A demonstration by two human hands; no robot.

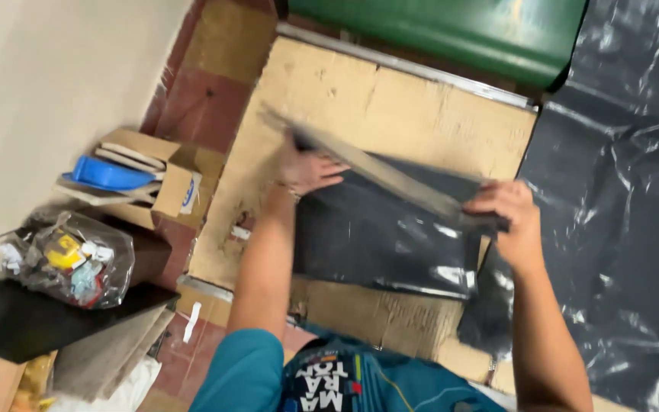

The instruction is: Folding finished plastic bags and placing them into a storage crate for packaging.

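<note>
My left hand point(305, 166) grips the left end of a long, thin grey strip point(390, 177), blurred with motion. The strip's right end is in my right hand point(506, 217). It runs slantwise from upper left to lower right above a folded black plastic sheet point(379, 229). That sheet lies on a flat piece of brown cardboard point(390, 107) spread over the floor. Both of my forearms reach forward from the bottom of the view.
More black plastic sheeting point(619, 191) covers the floor on the right. A green panel point(451, 30) stands at the top. An open cardboard box point(143, 179) with a blue object, a clear plastic bag of bits point(70, 259) and a dark board point(32, 320) sit at the left.
</note>
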